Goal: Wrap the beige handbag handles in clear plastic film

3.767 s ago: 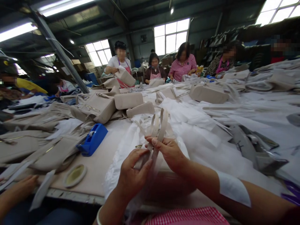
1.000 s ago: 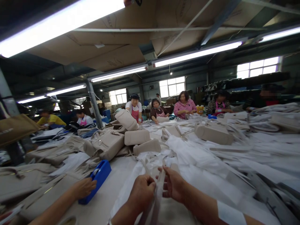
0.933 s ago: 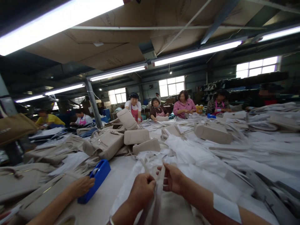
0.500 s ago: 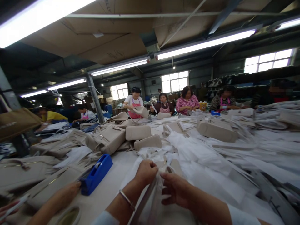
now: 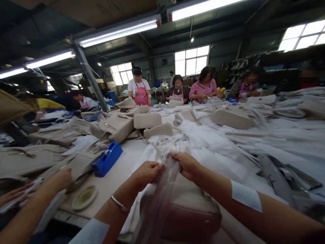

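Observation:
My left hand [image 5: 147,172] and my right hand [image 5: 187,164] are both closed on a clear plastic wrap [image 5: 162,189] that is stretched between them over a beige handbag [image 5: 188,210]. The bag sits on the table right in front of me, and its beige handles [image 5: 162,150] poke up behind my fingers. White wrapping paper [image 5: 203,135] lies under and beyond the bag.
A blue tape dispenser [image 5: 108,163] and a round tape roll [image 5: 84,197] lie at left. A co-worker's arm [image 5: 38,203] reaches in at lower left. Beige handbags [image 5: 114,125] pile up at the left and centre of the table. Several people work at the far side.
The camera has tipped down from the ceiling toward the table. My hands let the bag handles drop and now pull clear plastic over the bag. The co-worker's hand left the tape dispenser.

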`<state>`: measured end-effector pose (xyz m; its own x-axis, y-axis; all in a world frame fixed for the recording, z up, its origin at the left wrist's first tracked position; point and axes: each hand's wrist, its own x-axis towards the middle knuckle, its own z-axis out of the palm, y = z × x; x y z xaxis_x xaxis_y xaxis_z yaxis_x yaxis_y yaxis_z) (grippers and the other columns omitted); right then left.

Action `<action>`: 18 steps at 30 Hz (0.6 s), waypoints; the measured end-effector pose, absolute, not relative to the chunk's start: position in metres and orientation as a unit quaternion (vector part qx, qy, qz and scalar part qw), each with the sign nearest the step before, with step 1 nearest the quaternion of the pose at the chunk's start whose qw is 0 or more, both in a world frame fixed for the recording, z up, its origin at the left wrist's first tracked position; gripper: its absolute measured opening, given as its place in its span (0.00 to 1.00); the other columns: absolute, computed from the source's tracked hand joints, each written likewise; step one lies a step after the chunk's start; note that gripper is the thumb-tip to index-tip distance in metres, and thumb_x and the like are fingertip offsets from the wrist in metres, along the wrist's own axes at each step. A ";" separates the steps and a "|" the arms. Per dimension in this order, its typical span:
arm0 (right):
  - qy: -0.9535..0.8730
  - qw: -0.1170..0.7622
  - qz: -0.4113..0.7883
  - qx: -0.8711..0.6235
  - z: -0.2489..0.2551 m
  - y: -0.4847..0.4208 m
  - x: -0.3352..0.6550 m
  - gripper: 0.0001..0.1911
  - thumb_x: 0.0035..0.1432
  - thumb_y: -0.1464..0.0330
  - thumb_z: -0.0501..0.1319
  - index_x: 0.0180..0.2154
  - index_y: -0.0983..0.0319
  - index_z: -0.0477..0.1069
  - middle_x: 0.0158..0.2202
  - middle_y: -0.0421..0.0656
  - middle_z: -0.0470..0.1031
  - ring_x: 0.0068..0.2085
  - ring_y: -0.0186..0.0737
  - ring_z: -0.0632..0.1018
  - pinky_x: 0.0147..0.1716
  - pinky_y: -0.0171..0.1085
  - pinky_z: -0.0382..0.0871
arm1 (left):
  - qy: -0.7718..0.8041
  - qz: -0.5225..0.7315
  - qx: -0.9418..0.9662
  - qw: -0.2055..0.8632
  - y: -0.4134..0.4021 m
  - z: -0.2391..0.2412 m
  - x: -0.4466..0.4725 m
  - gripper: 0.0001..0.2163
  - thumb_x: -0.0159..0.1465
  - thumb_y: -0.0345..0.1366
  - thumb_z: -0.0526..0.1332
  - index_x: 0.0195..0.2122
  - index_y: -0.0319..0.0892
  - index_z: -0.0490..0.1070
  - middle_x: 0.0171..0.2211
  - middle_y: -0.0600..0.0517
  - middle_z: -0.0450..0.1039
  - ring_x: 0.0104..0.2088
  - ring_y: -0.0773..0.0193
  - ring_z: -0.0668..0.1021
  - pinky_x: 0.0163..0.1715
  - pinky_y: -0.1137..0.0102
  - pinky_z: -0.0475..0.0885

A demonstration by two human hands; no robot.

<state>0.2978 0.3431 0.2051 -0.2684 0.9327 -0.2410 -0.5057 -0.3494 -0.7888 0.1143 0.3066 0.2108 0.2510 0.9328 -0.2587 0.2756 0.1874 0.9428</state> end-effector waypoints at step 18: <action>-0.369 0.460 0.716 -0.372 0.213 0.336 0.299 0.10 0.56 0.69 0.64 0.36 0.71 0.78 0.31 0.49 0.80 0.29 0.39 0.77 0.27 0.33 0.72 | 0.439 0.299 0.371 0.762 0.271 0.215 0.148 0.19 0.51 0.38 0.74 0.39 0.31 0.76 0.34 0.38 0.80 0.30 0.57 0.82 0.33 0.65 0.77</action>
